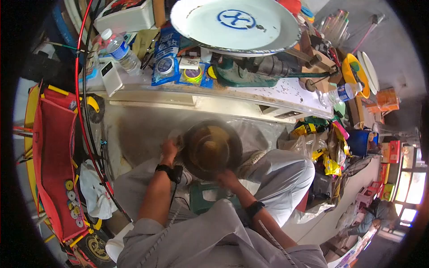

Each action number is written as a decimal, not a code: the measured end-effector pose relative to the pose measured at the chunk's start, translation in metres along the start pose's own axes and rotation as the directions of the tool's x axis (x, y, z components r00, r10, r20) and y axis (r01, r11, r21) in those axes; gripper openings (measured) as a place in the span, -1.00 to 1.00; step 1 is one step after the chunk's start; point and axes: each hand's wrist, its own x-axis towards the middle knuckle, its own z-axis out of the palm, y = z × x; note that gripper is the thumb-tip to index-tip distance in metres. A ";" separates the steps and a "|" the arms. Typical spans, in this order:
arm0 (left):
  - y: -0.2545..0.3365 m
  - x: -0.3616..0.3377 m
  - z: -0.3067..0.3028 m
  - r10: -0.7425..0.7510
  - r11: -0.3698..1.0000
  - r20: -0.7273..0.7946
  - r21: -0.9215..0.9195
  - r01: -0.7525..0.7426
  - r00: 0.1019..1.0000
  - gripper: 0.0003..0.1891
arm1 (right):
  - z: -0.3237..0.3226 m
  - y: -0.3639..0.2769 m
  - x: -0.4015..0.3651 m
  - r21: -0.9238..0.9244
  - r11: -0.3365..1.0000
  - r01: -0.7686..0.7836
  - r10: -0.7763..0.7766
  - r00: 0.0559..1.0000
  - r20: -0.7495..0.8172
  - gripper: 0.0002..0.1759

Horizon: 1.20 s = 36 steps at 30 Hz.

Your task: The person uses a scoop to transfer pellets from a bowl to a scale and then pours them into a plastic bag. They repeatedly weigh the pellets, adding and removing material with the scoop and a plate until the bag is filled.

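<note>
A dark, round, deep metal pan [196, 156] sits low between my knees, its inside brownish and yellowish with a blurred sheen. My left hand [169, 150] is beside its left rim, fingers closed around a small pale thing blurred by motion; I cannot tell what it is. At the near rim of the pan is my right hand [227, 180], fingers bent against the edge and somewhat smeared. Under my hands, nearer my body, a green plastic stool or box [203, 196] shows in part.
Ahead stands a cluttered bench [250, 96] bearing a large white enamel basin [196, 22], a green machine [246, 73], water bottle [120, 50] and white phone [111, 78]. A red tool bag [56, 169] and hanging cables [82, 102] lie left; plastic bags [313, 143] right. A person [375, 216] is far right.
</note>
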 end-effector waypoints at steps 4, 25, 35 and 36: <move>0.001 0.005 0.010 -0.029 0.997 -0.209 -0.070 0.014 0.978 -0.91 | -0.007 -0.004 0.003 -0.170 0.984 -0.044 0.056 0.996 0.067 -0.85; 0.097 -0.138 -0.124 0.333 0.939 -0.560 0.129 -0.318 0.758 -0.48 | 0.016 -0.116 -0.082 0.262 0.957 0.125 -0.144 0.988 0.052 -0.81; 0.157 -0.179 -0.088 0.329 0.753 -0.496 -0.375 -0.540 0.804 -0.52 | -0.002 -0.134 -0.133 -0.466 0.772 0.432 -0.513 0.857 -0.055 -0.79; 0.161 -0.180 -0.085 0.339 0.763 -0.478 -0.365 -0.534 0.810 -0.49 | -0.003 -0.130 -0.134 -0.659 0.581 0.478 -0.664 0.746 -0.045 -0.78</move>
